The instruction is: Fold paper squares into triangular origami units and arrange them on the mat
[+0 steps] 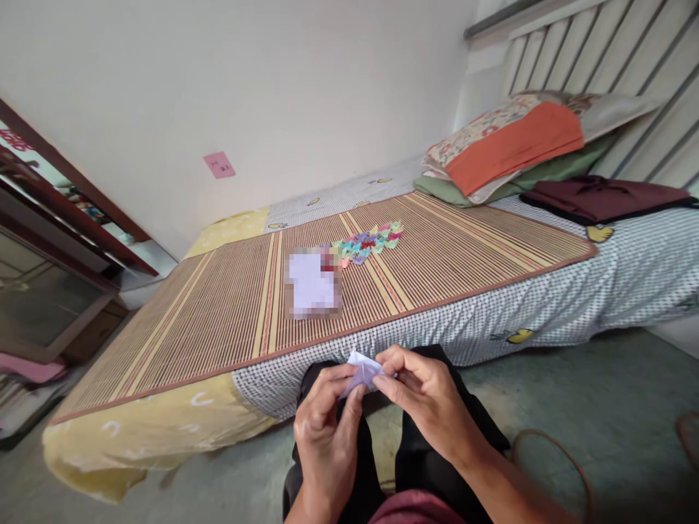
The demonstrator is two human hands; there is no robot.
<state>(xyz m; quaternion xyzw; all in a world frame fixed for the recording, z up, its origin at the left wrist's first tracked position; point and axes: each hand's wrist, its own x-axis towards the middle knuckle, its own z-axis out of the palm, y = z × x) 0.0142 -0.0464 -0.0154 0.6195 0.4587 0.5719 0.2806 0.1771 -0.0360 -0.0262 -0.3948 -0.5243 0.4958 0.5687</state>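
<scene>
One lilac paper point(365, 371), partly folded, held low before the bed point(453, 329); left hand point(326, 411) and right hand point(429, 386), fingers nearly closed, each pinched one side; sound handling wanted light pressure, matched edges and creases pressed firmly flat

No text can be read clearly; the pink paper point(219, 165) on the wall point(328, 87) bears dark marks too small to make out; red marks point(16, 140) at upper left, on a pale surface point(48, 169), are illegible too.
</scene>
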